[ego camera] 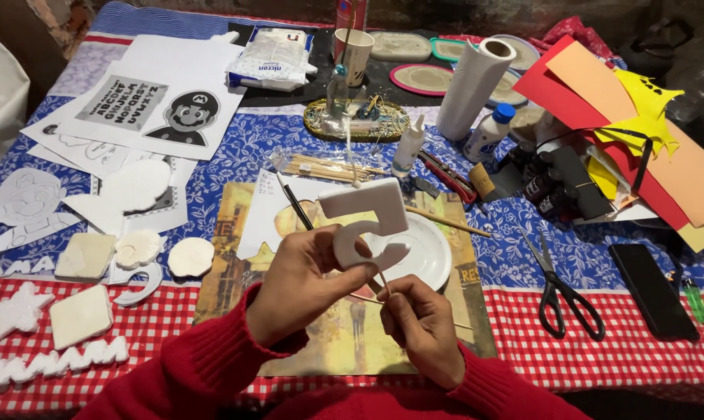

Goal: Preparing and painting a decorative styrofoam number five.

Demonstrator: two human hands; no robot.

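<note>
Foam: my left hand [305, 280] is closed around the white foam number cutout [365, 225], thumb across its lower curve, holding it up above the bench [523, 233] over the white plate [430, 253].
Skewer: my right hand [422, 327] is pinched shut on a thin wooden skewer [382, 281], whose tip meets the underside of the cutout; I cannot tell how deep it sits.
Risk, breakage: the foam looks brittle at its narrow neck, so I judge that a skewed push could split it or burst out through the face.
Risk, fingers: my left thumb lies close to the skewer's line; a slip could jab it.
Risk, clutter: scissors [566, 292], a glue bottle [409, 145] and a paper roll [474, 87] stand near; a sweeping elbow could topple them.
</note>
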